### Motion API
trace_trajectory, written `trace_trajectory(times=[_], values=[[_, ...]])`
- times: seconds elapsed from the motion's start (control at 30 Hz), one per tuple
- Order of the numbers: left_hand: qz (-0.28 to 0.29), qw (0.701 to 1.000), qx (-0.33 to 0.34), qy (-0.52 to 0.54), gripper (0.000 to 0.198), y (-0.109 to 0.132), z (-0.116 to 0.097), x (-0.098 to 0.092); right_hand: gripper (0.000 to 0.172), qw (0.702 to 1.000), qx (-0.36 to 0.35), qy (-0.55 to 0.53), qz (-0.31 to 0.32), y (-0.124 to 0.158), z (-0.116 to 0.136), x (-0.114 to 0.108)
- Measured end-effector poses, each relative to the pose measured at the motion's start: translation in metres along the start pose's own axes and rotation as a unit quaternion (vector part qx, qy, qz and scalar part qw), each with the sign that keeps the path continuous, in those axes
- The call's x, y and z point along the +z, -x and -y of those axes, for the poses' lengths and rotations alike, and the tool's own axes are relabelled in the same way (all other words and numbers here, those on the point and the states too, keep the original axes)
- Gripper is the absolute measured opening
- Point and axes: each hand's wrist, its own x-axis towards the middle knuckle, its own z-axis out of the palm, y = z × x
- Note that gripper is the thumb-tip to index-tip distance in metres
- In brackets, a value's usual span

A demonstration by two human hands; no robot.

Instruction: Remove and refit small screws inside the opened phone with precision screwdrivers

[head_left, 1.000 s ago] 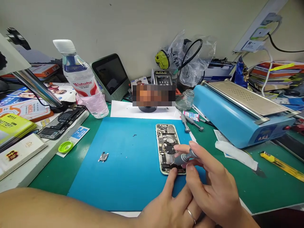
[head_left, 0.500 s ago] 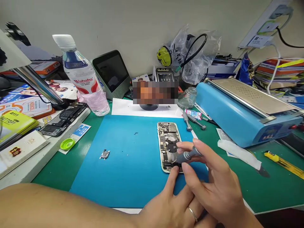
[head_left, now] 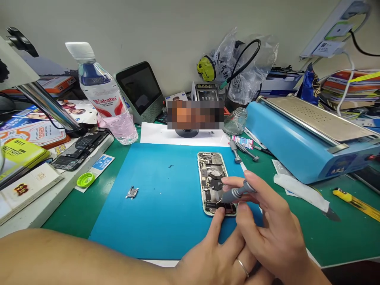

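An opened smartphone [head_left: 214, 174] lies on the blue mat, its inner boards and parts bare. My left hand [head_left: 213, 253] rests in front of it, index finger stretched out and pressing on the phone's lower edge; a ring is on one finger. My right hand [head_left: 267, 221] overlaps the left and partly hides its fingers. Between its fingers is a grey screwdriver [head_left: 237, 193], slanted down over the phone's lower end; the tip is hard to make out. Left of the phone sit a small metal part [head_left: 132, 192] and some tiny dark screws [head_left: 171, 166].
The blue mat [head_left: 160, 233] covers the middle of the green table. Two more screwdrivers [head_left: 235, 152] lie behind the phone. A blue heating machine [head_left: 285, 142] and a yellow cutter knife [head_left: 356, 204] are at right. At left stand a water bottle [head_left: 103, 99] and another phone body [head_left: 81, 148].
The view has shifted slightly. My right thumb has slid right, away from the screwdriver's lower part, and the handle has turned a little. My left index finger stays on the phone's lower edge.
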Motion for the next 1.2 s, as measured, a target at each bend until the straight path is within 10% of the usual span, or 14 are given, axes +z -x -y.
trace_trajectory(times=[1.2], values=[[0.010,1.000,-0.010,0.006,0.033,-0.0026,0.0026,-0.0045,0.081,0.996,0.048,-0.059,-0.042,0.0005,-0.0001,0.0011]])
